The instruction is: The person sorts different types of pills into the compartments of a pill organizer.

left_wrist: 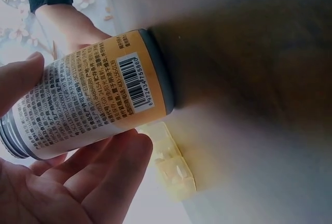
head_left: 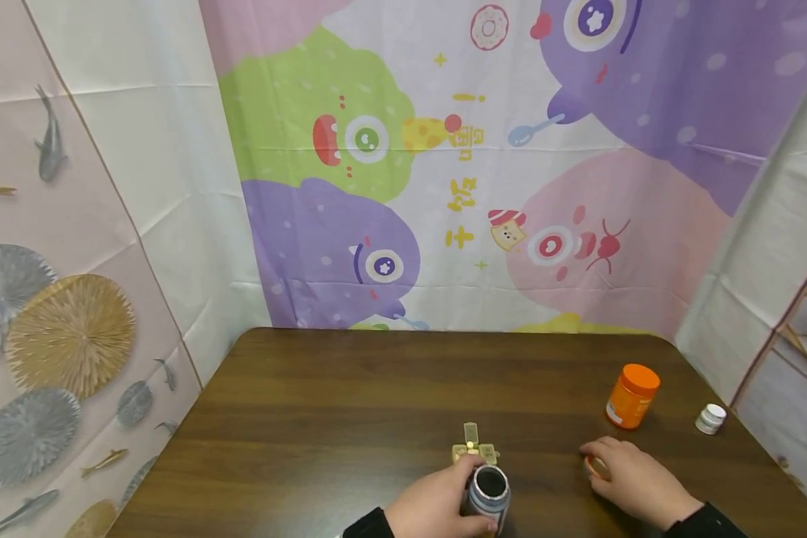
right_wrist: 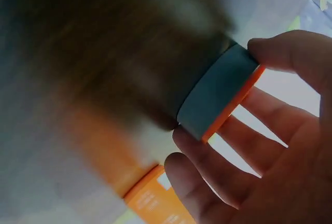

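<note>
My left hand (head_left: 427,502) grips a dark grey supplement bottle (head_left: 489,499) with its uncapped mouth showing in the head view. In the left wrist view the bottle's orange-and-white label, with small print and a barcode, faces the camera between thumb and fingers. Just beyond the bottle lies a small translucent yellow pill box (head_left: 488,453), some of its flaps raised. Off to the right, my right hand (head_left: 635,482) holds a round screw cap (right_wrist: 220,94), dark grey-green with an orange face, by its edge, low over the table. Thumb and fingertips pinch its sides in the right wrist view.
An orange jar (head_left: 632,397) with an orange lid stands just beyond my right hand. Farther right, a small white bottle (head_left: 710,419) is close to the right edge of the brown wooden table (head_left: 350,388). Printed cloths (head_left: 457,284) hang behind and beside the table.
</note>
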Available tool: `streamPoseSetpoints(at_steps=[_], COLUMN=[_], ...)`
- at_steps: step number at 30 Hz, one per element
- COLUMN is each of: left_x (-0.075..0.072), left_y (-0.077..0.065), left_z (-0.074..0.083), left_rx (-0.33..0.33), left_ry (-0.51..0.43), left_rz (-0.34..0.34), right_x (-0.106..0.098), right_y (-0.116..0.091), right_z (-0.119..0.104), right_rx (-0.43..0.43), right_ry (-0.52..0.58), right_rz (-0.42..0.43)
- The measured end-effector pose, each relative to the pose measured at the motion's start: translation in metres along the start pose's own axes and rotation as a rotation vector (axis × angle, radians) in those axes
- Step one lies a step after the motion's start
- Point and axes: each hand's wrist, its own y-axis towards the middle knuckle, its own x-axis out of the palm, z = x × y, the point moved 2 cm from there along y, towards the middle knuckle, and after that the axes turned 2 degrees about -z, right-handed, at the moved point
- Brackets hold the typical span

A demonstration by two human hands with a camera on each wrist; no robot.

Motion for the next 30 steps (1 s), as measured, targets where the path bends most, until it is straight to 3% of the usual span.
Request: streamPoseSetpoints(at_steps=[6, 14, 17, 22, 30], left_x=[0.001, 0.002, 0.001, 0.001, 0.002], left_y=[0.0, 0.002, 0.003, 0.003, 0.001], left_z=[-0.003, -0.005, -0.006, -0.007, -0.009], left_rx=[-0.003, -0.005, -0.004, -0.038, -0.04], left_ry=[-0.007, -0.033, -0.057, -0.091, -0.083], left_rz=[-0.008, -0.037, -0.048, -0.076, -0.074], right_x=[-0.005, -0.023, -0.026, -0.019, -0.001], right_y=[0.002, -0.011, -0.015, -0.018, -0.02], right_z=[-0.027, -0.102, -0.123, -0.142, -0.144], right_rx=[-0.051, -0.354, -0.442, -0.515, -0.592], right_ry=[0.121, 0.4, 0.484, 0.532, 0.52], right_rz=[0.063, 0.378, 0.448, 0.46, 0.387])
